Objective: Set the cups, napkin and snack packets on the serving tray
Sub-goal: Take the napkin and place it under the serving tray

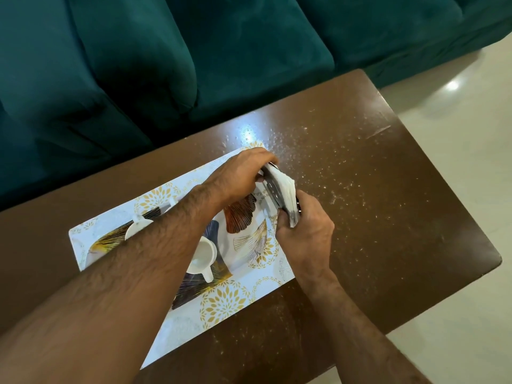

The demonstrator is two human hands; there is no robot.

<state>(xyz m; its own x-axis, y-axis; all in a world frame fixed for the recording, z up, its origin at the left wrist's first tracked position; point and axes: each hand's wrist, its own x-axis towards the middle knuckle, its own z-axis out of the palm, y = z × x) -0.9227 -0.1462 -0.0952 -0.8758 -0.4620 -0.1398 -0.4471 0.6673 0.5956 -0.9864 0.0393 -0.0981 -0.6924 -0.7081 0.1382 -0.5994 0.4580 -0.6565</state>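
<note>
A long white serving tray (238, 297) with gold flower and leaf patterns lies on the brown table. One white cup (201, 254) stands on it near the middle, and a second white cup (137, 225) shows partly behind my left forearm. My left hand (241, 173) and my right hand (307, 228) both grip a metal napkin holder (273, 191) stuffed with white napkins (284, 194), held tilted over the tray's far right end. No snack packets are visible.
The brown wooden table (374, 206) carries white specks and scratches to the right of the tray. A teal sofa (194, 65) runs along the table's far side. Pale floor tiles (457, 106) lie to the right.
</note>
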